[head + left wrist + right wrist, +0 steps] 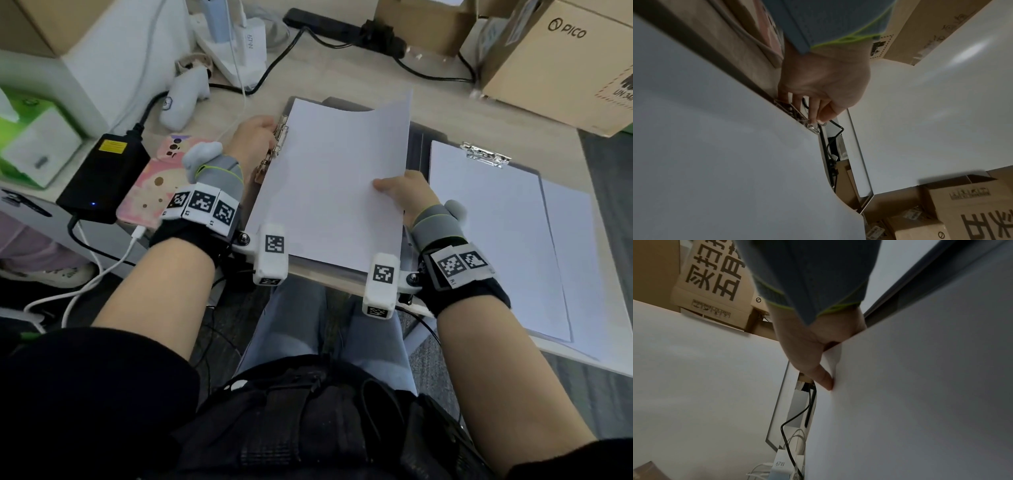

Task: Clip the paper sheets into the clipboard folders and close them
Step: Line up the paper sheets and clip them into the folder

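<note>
At the near edge of the desk (342,78), your left hand (251,144) pinches the metal clip (274,147) on the left side of the clipboard folder (416,144), apparently holding it open. Your right hand (407,195) grips the paper sheets (329,185) by their right edge, thumb on top, likely to feed them under it. Farther right lies a second clipboard (486,156), paper already clipped.

Head view looks down; both wrist views look up close along the paper sheet (329,185)
</note>
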A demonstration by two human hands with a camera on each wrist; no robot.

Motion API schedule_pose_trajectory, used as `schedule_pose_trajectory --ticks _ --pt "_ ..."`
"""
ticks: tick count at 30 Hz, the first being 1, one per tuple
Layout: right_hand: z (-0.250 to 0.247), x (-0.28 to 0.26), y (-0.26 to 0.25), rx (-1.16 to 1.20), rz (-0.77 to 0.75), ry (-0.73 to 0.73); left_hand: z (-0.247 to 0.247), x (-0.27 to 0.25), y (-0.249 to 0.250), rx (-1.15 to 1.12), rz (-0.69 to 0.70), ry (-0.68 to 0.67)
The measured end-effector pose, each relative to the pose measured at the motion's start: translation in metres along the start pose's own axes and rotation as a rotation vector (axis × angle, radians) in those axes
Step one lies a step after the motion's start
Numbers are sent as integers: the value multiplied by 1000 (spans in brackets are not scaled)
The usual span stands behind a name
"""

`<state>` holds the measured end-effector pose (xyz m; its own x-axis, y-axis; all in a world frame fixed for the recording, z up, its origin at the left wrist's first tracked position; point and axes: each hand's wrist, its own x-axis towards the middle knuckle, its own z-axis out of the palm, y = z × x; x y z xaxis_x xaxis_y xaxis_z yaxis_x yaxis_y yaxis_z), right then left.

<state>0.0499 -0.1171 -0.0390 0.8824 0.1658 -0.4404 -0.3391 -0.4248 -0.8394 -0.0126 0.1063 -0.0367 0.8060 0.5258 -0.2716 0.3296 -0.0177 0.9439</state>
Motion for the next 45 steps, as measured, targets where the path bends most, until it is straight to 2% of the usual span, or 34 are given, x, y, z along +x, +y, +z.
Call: schedule_pose_trajectory --ticks 5,8,10,16,18,22,26,32,36,40,45 --pt "0 3 3 44 5 -28 -3 -9 4 -290 19 168" --pt "0 2 4 53 -9 -40 -11 -10 -5 -346 -9 165" --pt "1 1 4 37 -16 -46 -17 -9 -11 -290 -49 169" --pt "2 -3 1 22 -31 -44 -25 -21 -12 -15 -320 -47" --pt "2 -2 2 17 -37 -43 -27 -24 -10 36 -373 -113" --pt "3 -5 3 43 -56 -50 -29 -26 -14 38 -405 -176" --pt "4 -4 5 62 -73 -60 -37 -24 -20 -51 -457 -270" --pt "4 -3 8 49 -87 -46 -33 -23 -26 -59 -450 -157" --pt "3 -2 9 32 -89 -46 -28 -20 -32 15 -431 -49" --pt "4 -1 10 35 -80 -29 -36 32 -77 76 -391 31" --pt "5 -5 7 56 -58 31 -27 -9 -47 15 -342 44"
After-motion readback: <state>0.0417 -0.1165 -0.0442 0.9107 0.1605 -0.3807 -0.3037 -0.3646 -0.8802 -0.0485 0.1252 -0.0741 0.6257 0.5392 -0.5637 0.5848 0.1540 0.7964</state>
